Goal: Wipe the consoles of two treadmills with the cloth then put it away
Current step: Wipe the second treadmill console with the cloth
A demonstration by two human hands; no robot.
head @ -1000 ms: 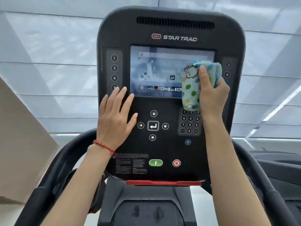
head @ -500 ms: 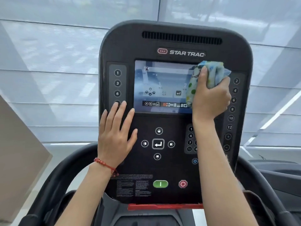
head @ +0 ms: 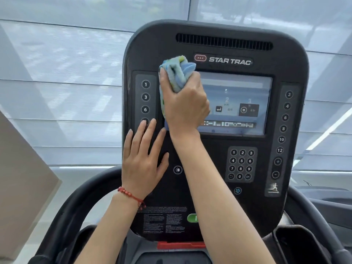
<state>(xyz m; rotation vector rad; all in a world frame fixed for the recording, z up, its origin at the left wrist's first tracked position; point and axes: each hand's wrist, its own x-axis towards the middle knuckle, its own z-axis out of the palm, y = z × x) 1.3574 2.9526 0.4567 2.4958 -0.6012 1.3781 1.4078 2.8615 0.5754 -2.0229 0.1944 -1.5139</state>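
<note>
A black Star Trac treadmill console fills the view, with a lit screen in its middle. My right hand is shut on a bunched blue and green patterned cloth, pressed against the screen's upper left corner. My left hand lies flat with fingers spread on the console's lower left panel, below the column of number buttons. A red bead bracelet is on my left wrist. My right forearm hides the centre arrow keys and part of the green start button.
A number keypad sits under the screen on the right, and a second button column runs down the right edge. Curved black handlebars flank the console. A window with grey blinds is behind. A beige panel stands at the left.
My right hand has swept the cloth from the screen's right side across to its upper left corner. My left hand has stayed on the lower left panel. The view has shifted.
</note>
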